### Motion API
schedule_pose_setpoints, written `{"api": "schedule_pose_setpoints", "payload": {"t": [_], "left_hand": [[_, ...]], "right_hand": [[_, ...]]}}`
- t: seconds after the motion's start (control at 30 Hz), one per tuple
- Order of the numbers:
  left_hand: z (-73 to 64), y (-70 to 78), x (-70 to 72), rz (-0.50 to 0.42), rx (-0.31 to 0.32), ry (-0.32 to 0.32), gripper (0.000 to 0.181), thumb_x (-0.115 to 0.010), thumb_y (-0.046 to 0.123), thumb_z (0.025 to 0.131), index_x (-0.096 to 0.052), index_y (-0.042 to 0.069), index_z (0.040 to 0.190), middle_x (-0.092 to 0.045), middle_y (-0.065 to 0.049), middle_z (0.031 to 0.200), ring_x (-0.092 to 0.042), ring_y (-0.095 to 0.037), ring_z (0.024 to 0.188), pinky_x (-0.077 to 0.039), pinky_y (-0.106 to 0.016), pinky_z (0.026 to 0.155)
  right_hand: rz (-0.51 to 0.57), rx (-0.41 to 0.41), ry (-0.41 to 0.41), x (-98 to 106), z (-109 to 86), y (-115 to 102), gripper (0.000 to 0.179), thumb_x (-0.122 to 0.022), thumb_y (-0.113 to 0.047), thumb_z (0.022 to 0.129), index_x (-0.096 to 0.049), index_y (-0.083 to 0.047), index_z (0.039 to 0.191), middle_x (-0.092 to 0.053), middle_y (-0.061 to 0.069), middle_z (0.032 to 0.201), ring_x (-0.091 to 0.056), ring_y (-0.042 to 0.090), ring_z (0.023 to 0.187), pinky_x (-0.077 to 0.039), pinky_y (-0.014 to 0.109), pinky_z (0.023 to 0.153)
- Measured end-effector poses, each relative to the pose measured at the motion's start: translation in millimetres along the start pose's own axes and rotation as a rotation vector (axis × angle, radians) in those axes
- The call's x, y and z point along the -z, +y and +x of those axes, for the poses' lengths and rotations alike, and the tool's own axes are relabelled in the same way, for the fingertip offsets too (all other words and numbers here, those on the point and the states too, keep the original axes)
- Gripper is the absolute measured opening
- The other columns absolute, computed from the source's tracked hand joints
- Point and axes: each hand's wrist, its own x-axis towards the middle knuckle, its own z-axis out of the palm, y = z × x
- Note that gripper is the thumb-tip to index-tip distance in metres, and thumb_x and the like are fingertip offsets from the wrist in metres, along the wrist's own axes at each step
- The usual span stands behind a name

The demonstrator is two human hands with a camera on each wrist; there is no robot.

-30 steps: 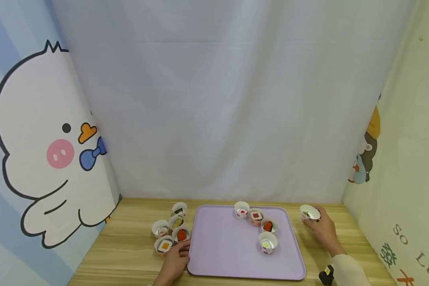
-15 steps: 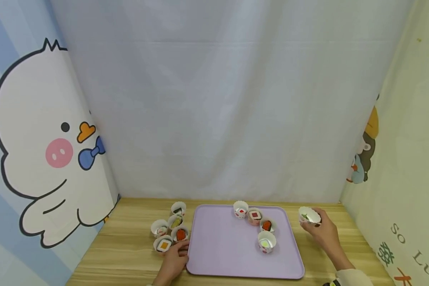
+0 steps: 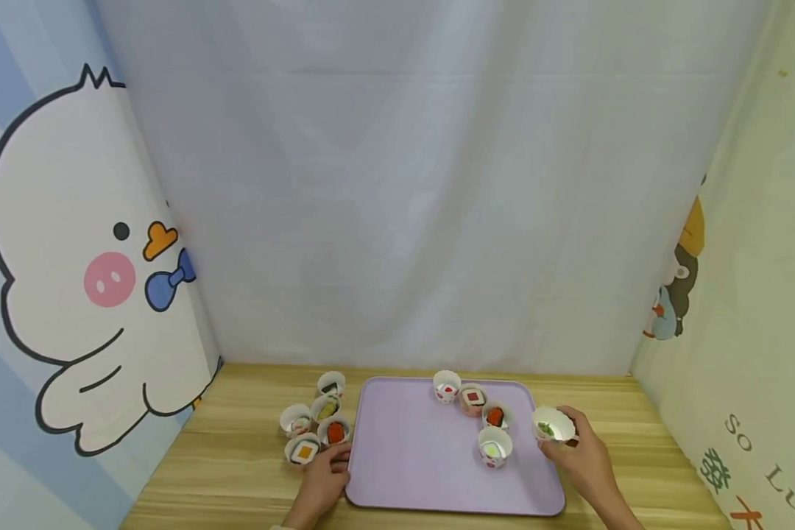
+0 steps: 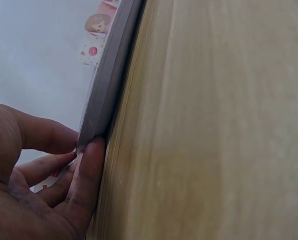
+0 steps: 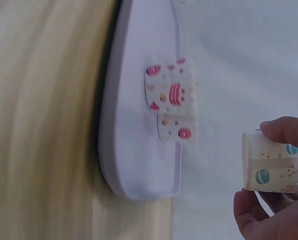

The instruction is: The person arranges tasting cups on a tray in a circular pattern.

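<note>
My right hand [image 3: 584, 458] holds a white scalloped paper baking cup [image 3: 548, 419] with a small green piece inside, over the tray's right edge. In the right wrist view, thumb and fingers grip the sides of this printed cup [image 5: 273, 165], raised off the tray. My left hand [image 3: 322, 482] is at the left rim of the lilac tray [image 3: 411, 471]; in the left wrist view its thumb and fingers [image 4: 92, 165] pinch the tray's edge. On the tray's right half stand several cups, one with a pale green piece [image 3: 494, 446], another with an orange-topped sushi piece [image 3: 495, 418].
Left of the tray several more cups stand close together on the wooden table [image 3: 225, 442], among them one with a white square piece with an orange centre [image 3: 303, 450]. A white curtain [image 3: 397, 221] hangs behind the table, with printed cloths on both sides.
My right hand has moved left and nearer to me with the paper cup, from beside the tray to over its right edge. The left hand has stayed at the tray's left rim.
</note>
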Motion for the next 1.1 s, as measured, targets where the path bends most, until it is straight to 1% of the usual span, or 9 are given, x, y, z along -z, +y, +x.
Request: {"api": "schedule_pose_setpoints", "payload": {"t": [0.1,0.23,0.37,0.43,0.67,0.9,0.97,1.07,1.1], "left_hand": [[0.0,0.3,-0.4,-0.007,-0.001,-0.002,0.054,-0.055,-0.010,0.070,-0.059,-0.010,0.124,-0.065,-0.023,0.107,-0.062,-0.021,0.088,-0.054,-0.027,0.056],[0.5,0.0,0.1,0.012,-0.004,0.001,0.054,-0.056,-0.010,0.070,-0.060,-0.009,0.124,-0.066,-0.022,0.106,-0.062,-0.021,0.088,-0.054,-0.027,0.057],[0.8,-0.2,0.1,0.025,-0.003,-0.001,0.054,-0.056,-0.009,0.070,-0.060,-0.008,0.124,-0.067,-0.022,0.107,-0.063,-0.022,0.089,-0.054,-0.027,0.058],[1.0,-0.7,-0.3,0.026,-0.002,-0.003,0.054,-0.056,-0.009,0.070,-0.060,-0.008,0.124,-0.067,-0.022,0.107,-0.062,-0.022,0.089,-0.054,-0.026,0.058],[1.5,-1.7,-0.8,0.019,-0.011,-0.003,0.055,-0.056,-0.009,0.070,-0.060,-0.009,0.124,-0.067,-0.022,0.106,-0.062,-0.020,0.088,-0.054,-0.026,0.059],[0.5,1.0,-0.1,0.013,0.003,-0.009,0.055,-0.056,-0.009,0.071,-0.060,-0.008,0.125,-0.066,-0.022,0.107,-0.062,-0.020,0.089,-0.054,-0.026,0.058],[0.3,0.4,0.2,0.008,-0.003,-0.010,0.055,-0.056,-0.009,0.070,-0.060,-0.008,0.125,-0.067,-0.022,0.107,-0.062,-0.020,0.089,-0.055,-0.027,0.059],[-0.3,-2.4,0.3,0.007,-0.037,-0.003,0.054,-0.056,-0.008,0.070,-0.060,-0.009,0.123,-0.067,-0.021,0.104,-0.062,-0.019,0.087,-0.055,-0.027,0.060],[-0.9,-3.2,0.5,0.012,-0.063,-0.003,0.053,-0.055,-0.007,0.070,-0.060,-0.010,0.122,-0.067,-0.020,0.102,-0.062,-0.018,0.084,-0.054,-0.027,0.059]], "right_hand": [[0.006,0.000,-0.002,-8.9,-7.6,-3.7,0.074,-0.080,-0.017,0.078,-0.043,-0.008,0.140,-0.057,0.030,0.127,-0.063,0.042,0.106,-0.057,0.034,0.071],[-0.009,0.021,-0.013,-22.5,-17.3,-6.9,0.072,-0.083,-0.018,0.075,-0.047,-0.008,0.137,-0.062,0.025,0.122,-0.065,0.033,0.099,-0.054,0.030,0.069],[-0.013,0.046,-0.029,-37.7,-25.7,-6.9,0.067,-0.084,-0.018,0.073,-0.053,-0.010,0.133,-0.066,0.015,0.117,-0.060,0.019,0.094,-0.048,0.024,0.072],[-0.007,0.051,-0.042,-44.6,-29.1,-6.4,0.066,-0.084,-0.017,0.073,-0.055,-0.010,0.131,-0.066,0.011,0.115,-0.056,0.016,0.090,-0.046,0.023,0.073],[-0.014,0.059,-0.090,-62.0,-37.1,-4.6,0.065,-0.086,-0.014,0.069,-0.057,-0.011,0.126,-0.066,0.006,0.107,-0.055,0.015,0.087,-0.046,0.025,0.073],[-0.026,0.109,-0.129,-77.5,-40.4,1.5,0.064,-0.086,-0.015,0.067,-0.058,-0.011,0.125,-0.067,0.002,0.106,-0.059,0.008,0.085,-0.048,0.022,0.074],[-0.034,0.117,-0.153,-80.6,-40.8,3.5,0.064,-0.085,-0.016,0.068,-0.057,-0.011,0.125,-0.067,0.003,0.106,-0.059,0.008,0.083,-0.048,0.021,0.072],[-0.041,0.132,-0.192,-84.4,-40.8,6.0,0.063,-0.085,-0.017,0.069,-0.056,-0.009,0.125,-0.067,0.005,0.106,-0.059,0.008,0.081,-0.047,0.021,0.070],[-0.045,0.137,-0.199,-85.5,-40.6,6.9,0.063,-0.085,-0.017,0.069,-0.056,-0.008,0.125,-0.067,0.005,0.105,-0.059,0.008,0.080,-0.047,0.021,0.069]]}}
